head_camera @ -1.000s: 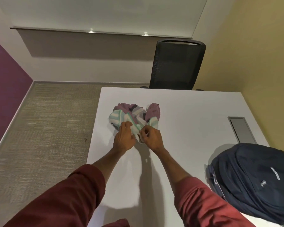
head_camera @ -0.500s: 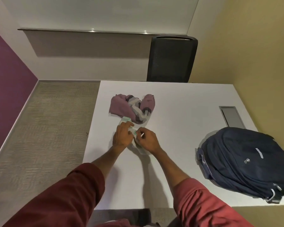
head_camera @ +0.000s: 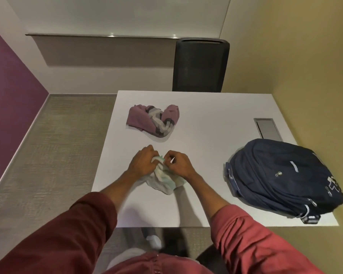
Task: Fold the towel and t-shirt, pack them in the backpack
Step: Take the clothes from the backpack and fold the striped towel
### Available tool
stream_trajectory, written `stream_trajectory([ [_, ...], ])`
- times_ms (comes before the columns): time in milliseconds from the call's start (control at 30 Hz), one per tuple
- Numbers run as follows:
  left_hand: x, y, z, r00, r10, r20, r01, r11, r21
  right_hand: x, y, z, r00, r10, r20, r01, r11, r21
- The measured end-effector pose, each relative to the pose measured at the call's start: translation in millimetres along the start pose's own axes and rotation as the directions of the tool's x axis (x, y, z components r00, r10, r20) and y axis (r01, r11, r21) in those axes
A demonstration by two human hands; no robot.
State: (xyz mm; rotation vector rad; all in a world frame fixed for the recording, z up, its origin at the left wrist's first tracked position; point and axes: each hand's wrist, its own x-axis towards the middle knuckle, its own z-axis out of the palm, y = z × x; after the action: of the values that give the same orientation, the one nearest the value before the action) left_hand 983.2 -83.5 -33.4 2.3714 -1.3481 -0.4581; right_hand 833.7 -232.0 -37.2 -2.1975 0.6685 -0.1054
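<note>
Gripping the crumpled pale towel (head_camera: 164, 181) at mid-frame on the tabletop (head_camera: 206, 127), the left hand (head_camera: 142, 163) and right hand (head_camera: 179, 165) curl round its top. The bunch trails toward the lower right.

The pale white-and-mint striped cloth (head_camera: 162, 181), earlier lying against the crumpled purple garment (head_camera: 152, 123), now sits lower in the frame, well apart from it. It is bunched between the left hand (head_camera: 142, 165) and right hand (head_camera: 179, 165), which both pinch it.

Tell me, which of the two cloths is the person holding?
The pale white-and-green cloth, gripped by the left hand and right hand; the purple striped cloth lies apart, untouched.
</note>
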Motion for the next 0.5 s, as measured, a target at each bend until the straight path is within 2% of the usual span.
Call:
stream_trajectory([
  [100,-6,12,3,0.988,-0.002,-0.152,0.0,1.0,-0.011,-10,4,-6,0.997,0.019,0.077,-0.014,0.998,-0.067],
  [200,-12,20,-2,0.956,-0.01,-0.292,0.018,1.0,0.025,-17,15,-11,0.981,0.1,0.165,-0.06,0.971,-0.232],
  [267,-13,23,-7,0.936,-0.04,-0.351,0.06,0.997,0.048,-20,25,-14,0.973,0.171,0.153,-0.12,0.948,-0.295],
  [400,-12,11,-17,0.898,-0.128,-0.422,0.195,0.973,0.121,-25,39,-24,0.971,0.195,-0.142,-0.221,0.955,-0.197],
  [500,-8,-3,-22,0.885,-0.185,-0.428,0.26,0.957,0.125,-21,31,-39,0.942,0.148,-0.301,-0.201,0.968,-0.152],
])
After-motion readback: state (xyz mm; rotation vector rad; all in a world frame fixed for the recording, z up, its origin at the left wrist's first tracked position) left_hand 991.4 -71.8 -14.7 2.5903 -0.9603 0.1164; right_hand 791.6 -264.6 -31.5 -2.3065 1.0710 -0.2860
